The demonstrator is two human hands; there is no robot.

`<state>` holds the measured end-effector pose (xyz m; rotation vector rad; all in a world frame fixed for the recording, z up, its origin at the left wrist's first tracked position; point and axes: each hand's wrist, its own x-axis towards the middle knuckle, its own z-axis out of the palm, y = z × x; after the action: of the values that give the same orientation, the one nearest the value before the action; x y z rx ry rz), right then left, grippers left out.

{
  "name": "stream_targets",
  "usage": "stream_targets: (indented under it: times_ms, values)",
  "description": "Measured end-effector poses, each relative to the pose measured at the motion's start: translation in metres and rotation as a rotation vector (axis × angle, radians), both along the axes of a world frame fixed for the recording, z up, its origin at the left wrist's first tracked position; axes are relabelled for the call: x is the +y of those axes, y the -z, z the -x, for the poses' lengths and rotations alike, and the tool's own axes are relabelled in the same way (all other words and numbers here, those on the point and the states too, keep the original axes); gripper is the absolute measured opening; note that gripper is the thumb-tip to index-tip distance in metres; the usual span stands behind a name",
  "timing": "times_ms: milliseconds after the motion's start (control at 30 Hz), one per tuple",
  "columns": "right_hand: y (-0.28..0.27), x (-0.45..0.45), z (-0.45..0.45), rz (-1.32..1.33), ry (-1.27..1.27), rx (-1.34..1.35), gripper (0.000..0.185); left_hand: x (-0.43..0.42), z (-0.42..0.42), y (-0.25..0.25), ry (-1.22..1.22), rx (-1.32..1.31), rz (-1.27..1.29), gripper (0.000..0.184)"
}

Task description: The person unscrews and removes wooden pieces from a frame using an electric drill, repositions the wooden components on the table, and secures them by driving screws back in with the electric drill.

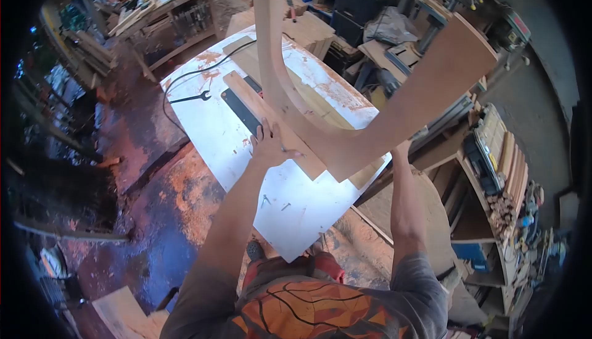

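Head view: my left grip (269, 146) spreads wide against the board (312, 165); what the right grip (403, 148) holds I can't tell; I'd keep the curved wood (394, 117) steady

By the right edge of the table (274, 220), the curved wood (348, 148) hides the fingers of my right hand (402, 147), so I can't tell their grip. Beyond the table, that wood's tall end is cut off. Metal bits (286, 206) on the table's near end look too tiny to identify.

1 head-worn camera looks forward and down over a white tabletop (308, 210).
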<state>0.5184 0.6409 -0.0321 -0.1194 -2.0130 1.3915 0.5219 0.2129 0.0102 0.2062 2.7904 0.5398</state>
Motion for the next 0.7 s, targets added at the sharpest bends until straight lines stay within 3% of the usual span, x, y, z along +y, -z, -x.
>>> stream_targets:
  times_ms: [33,67,100,133,167,200,233,267,333,367,433,567,633,700]
  values:
    - [-0.001,0.007,-0.011,-0.029,0.086,0.118,0.039,-0.002,0.001,0.003,-0.006,0.018,-0.008,0.139]
    - [-0.02,0.01,-0.031,0.027,0.164,0.003,0.04,-0.004,0.003,0.014,0.017,0.005,-0.036,0.139]
    - [-0.04,0.015,-0.058,0.086,0.247,-0.121,0.041,-0.005,0.003,0.026,0.016,0.153,-0.029,0.132]
    - [-0.122,-0.059,-0.108,0.169,0.347,-0.105,0.04,-0.006,0.001,0.036,0.017,0.305,-0.018,0.126]
    - [-0.121,-0.04,-0.134,0.03,0.377,-0.074,0.038,-0.007,-0.002,0.038,0.05,0.292,-0.032,0.126]
    - [-0.154,-0.065,-0.175,0.141,0.477,-0.255,0.033,-0.007,-0.006,0.039,0.075,0.379,-0.068,0.108]
    - [-0.167,-0.071,-0.213,0.083,0.524,-0.269,0.028,-0.006,-0.009,0.039,0.103,0.467,-0.107,0.09]
    - [-0.161,-0.061,-0.252,-0.074,0.556,-0.164,0.025,-0.008,-0.012,0.041,0.143,0.459,-0.12,0.09]
    - [-0.19,-0.089,-0.323,-0.098,0.631,-0.304,0.025,-0.014,-0.007,0.045,0.373,0.673,-0.353,0.058]
    - [-0.198,-0.098,-0.361,-0.106,0.718,-0.493,0.022,-0.013,-0.007,0.046,0.399,0.669,-0.367,0.058]
    - [-0.222,-0.141,-0.41,0.115,0.744,-0.528,0.025,-0.014,-0.005,0.048,0.446,0.84,-0.429,0.042]
    - [-0.222,-0.183,-0.477,0.154,0.586,-0.478,0.037,-0.025,0.013,0.051,0.637,0.798,-0.47,0.042]
    - [-0.219,-0.197,-0.488,0.362,0.599,-0.661,0.035,-0.027,0.026,0.047,0.733,0.741,-0.491,0.044]
    - [-0.221,-0.216,-0.469,0.25,0.523,-0.743,0.035,-0.03,0.026,0.035,0.75,0.742,-0.499,0.044]
